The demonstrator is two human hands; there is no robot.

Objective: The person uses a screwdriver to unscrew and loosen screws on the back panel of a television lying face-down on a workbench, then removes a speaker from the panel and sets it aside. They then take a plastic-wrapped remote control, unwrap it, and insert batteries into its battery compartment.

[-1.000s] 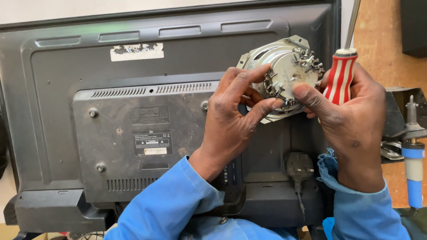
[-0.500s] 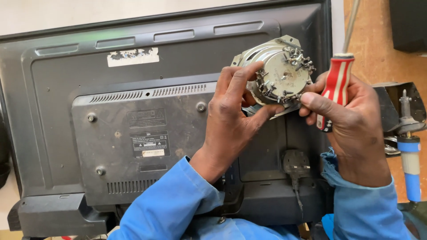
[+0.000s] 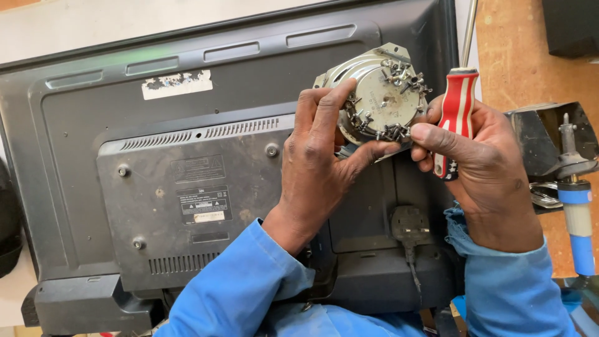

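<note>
My left hand (image 3: pixel 324 168) grips a round metal speaker (image 3: pixel 377 97), its magnet back covered with several small dark screws, held above the back of a black flat-screen television (image 3: pixel 206 168) lying face down. My right hand (image 3: pixel 480 165) holds a screwdriver with a red-and-white striped handle (image 3: pixel 457 112), its shaft pointing up and away. The right thumb and forefinger touch the screws at the speaker's lower right edge. Both forearms wear blue sleeves.
A black power plug (image 3: pixel 409 224) with its cord lies on the television's lower back. To the right on the wooden bench (image 3: pixel 518 56) stand a soldering iron with a blue grip (image 3: pixel 580 224) and a dark metal stand (image 3: pixel 549 140). A dark box (image 3: pixel 571 25) sits top right.
Both hands and the speaker have stayed almost still, shifting slightly in the view. The right fingers have closed in on the screws at the speaker's edge.
</note>
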